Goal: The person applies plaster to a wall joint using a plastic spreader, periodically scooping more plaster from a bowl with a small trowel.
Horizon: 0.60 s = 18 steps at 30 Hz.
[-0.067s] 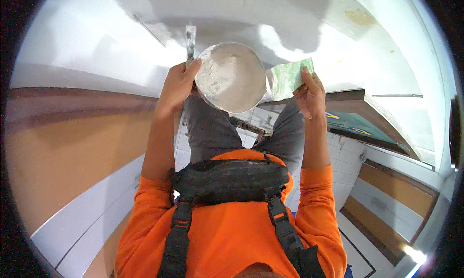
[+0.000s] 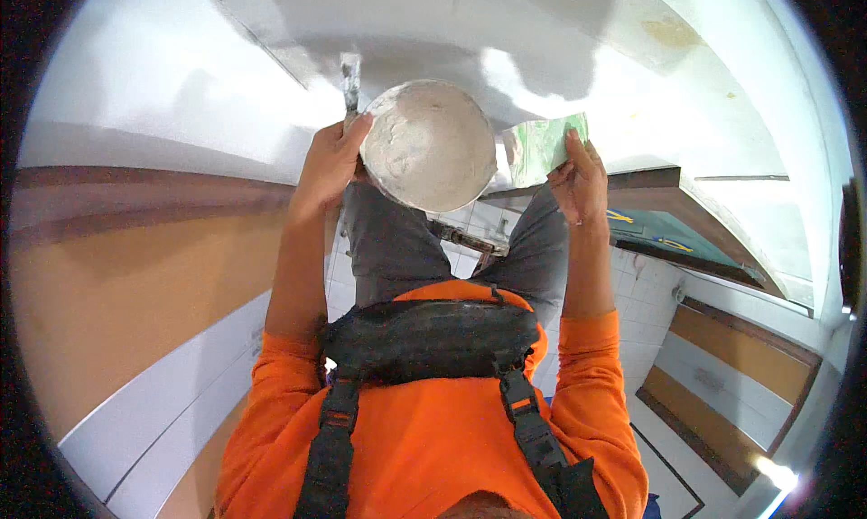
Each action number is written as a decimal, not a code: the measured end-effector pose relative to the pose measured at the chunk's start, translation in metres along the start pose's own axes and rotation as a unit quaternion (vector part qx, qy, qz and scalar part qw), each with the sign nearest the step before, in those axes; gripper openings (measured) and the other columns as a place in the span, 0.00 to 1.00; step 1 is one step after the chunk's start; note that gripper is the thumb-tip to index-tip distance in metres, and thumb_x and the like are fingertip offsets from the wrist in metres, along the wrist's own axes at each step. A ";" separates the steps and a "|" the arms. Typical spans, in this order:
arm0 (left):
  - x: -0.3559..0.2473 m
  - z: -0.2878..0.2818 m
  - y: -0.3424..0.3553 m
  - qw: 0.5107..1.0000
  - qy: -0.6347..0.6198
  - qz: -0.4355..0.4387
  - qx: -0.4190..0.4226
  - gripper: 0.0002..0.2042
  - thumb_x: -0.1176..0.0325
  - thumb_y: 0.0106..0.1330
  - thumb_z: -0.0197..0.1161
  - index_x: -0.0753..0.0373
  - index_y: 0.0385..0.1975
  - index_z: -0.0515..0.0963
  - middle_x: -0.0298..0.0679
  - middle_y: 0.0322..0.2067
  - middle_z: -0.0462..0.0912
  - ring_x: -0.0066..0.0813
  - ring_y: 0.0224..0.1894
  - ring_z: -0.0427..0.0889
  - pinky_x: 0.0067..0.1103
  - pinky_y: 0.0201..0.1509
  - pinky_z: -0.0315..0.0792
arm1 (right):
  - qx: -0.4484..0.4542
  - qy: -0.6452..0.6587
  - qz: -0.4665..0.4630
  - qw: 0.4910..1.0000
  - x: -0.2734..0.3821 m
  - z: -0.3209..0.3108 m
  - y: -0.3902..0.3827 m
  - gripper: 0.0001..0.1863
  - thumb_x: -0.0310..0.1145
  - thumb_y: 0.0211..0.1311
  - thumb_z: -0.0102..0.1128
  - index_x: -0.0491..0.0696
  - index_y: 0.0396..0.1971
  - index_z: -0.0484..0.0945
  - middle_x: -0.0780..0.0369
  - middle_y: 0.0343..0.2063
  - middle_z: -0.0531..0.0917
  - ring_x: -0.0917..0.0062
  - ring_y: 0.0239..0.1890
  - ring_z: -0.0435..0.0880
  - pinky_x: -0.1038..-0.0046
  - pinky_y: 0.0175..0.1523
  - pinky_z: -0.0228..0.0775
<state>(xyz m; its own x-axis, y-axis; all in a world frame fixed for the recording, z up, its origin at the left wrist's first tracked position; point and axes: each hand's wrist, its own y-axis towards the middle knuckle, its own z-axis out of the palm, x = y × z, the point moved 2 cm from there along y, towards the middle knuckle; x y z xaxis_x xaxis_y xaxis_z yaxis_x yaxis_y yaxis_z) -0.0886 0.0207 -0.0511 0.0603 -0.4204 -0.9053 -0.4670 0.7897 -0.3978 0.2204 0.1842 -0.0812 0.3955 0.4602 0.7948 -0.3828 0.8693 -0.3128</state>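
A round container (image 2: 429,144) of pale grey powder or paste sits high in the middle, above my legs. My left hand (image 2: 334,162) grips its left rim, along with a smeared narrow tool (image 2: 351,81) that sticks up beside it. My right hand (image 2: 582,180) holds a flat, flexible-looking green piece (image 2: 546,144), smeared with pale material, close to the container's right side. The far fingertips of my left hand are hidden behind the container.
A white wall or surface (image 2: 452,13) lies beyond my hands. An orange-brown panel (image 2: 135,293) runs along the left. A dark-edged open cabinet piece (image 2: 686,230) is at the right, above white tiles (image 2: 632,311). Striped wood and white panelling (image 2: 741,347) stands at lower right.
The narrow tool at my left hand has shifted slightly left and down, and the green piece slightly right. Both hands keep their hold.
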 end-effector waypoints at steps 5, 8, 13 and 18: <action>0.025 0.007 0.002 0.984 -0.175 -0.017 -0.003 0.25 0.49 0.72 0.56 0.70 0.51 0.76 0.41 0.38 0.84 0.26 0.33 0.86 0.23 0.32 0.81 | -0.066 0.054 -0.016 0.996 -0.016 -0.004 -0.006 0.14 0.39 0.74 0.55 0.45 0.48 0.75 0.64 0.39 0.83 0.79 0.38 0.83 0.75 0.40 0.76; 0.023 0.009 -0.002 0.979 -0.201 -0.034 0.007 0.25 0.49 0.72 0.56 0.69 0.52 0.76 0.41 0.39 0.84 0.26 0.34 0.86 0.24 0.33 0.82 | -0.024 0.069 -0.011 0.997 -0.032 -0.018 -0.004 0.14 0.39 0.74 0.56 0.45 0.49 0.75 0.63 0.43 0.83 0.78 0.43 0.84 0.75 0.47 0.78; 0.018 0.017 -0.006 0.977 -0.212 -0.030 -0.001 0.24 0.50 0.73 0.55 0.69 0.52 0.76 0.42 0.39 0.85 0.27 0.34 0.86 0.24 0.33 0.81 | -0.005 0.141 -0.011 0.990 -0.041 -0.006 -0.001 0.15 0.38 0.74 0.55 0.43 0.51 0.74 0.60 0.48 0.84 0.73 0.49 0.85 0.72 0.53 0.79; 0.016 0.017 -0.003 0.976 -0.216 -0.023 0.001 0.25 0.50 0.74 0.54 0.70 0.52 0.75 0.42 0.40 0.84 0.27 0.35 0.86 0.24 0.34 0.82 | 0.004 0.150 -0.002 0.989 -0.043 -0.003 0.001 0.18 0.38 0.75 0.52 0.41 0.54 0.73 0.57 0.51 0.83 0.69 0.52 0.84 0.66 0.56 0.78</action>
<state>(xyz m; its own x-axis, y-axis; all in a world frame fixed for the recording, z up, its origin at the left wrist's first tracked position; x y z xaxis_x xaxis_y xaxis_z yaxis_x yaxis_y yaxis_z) -0.0714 0.0190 -0.0663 0.4473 -0.2284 -0.8647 -0.4540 0.7750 -0.4396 0.2055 0.1652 -0.1175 0.6270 0.4906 0.6052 -0.3875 0.8703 -0.3040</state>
